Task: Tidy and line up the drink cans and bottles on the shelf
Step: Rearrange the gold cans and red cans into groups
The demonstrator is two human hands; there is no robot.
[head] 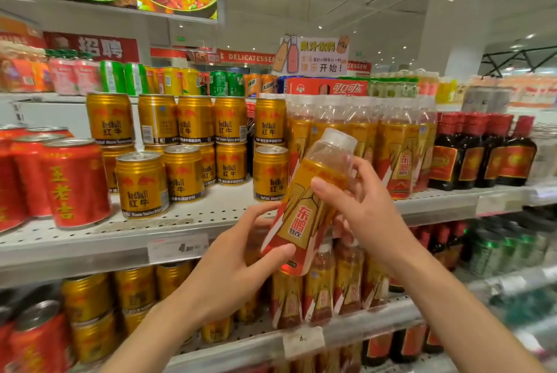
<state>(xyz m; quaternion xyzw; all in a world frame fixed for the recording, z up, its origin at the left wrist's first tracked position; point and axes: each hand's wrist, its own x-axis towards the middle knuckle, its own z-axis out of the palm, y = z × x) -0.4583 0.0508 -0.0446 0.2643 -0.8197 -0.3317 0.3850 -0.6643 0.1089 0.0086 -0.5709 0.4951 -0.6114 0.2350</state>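
Here, nearest the camera, both hands hold one bottle (307,206) in the air in front of the shelf (126,240). The left hand (232,264) grips its lower end, thumb pressed on the red foot of the label and fingers curled round behind it. The right hand (358,206) wraps the upper body, thumb across the front of the gold label and fingertips showing past the far side, just under the clear shoulder. The bottle leans, its base toward the lower left and its pale cap (339,139) up to the right, clear of the shelf and touching nothing on it. Below the hands, a lower shelf carries gold cans and more bottles of the same kind, with a blurred price tag (177,247) on the shelf edge above them. Just past the held bottle stands a tight block of like bottles (361,137), upright, to the right of the middle shelf. Left of them are gold cans (184,146), the back ones stacked two high, the front ones single and standing unevenly forward. Further left sit red cans (60,179), packed close. Right of the bottles is a row of dark bottles with red caps (479,149). Beyond, the top shelf holds mixed drinks and a red carton (327,86), with a paper sign (313,54) above it.
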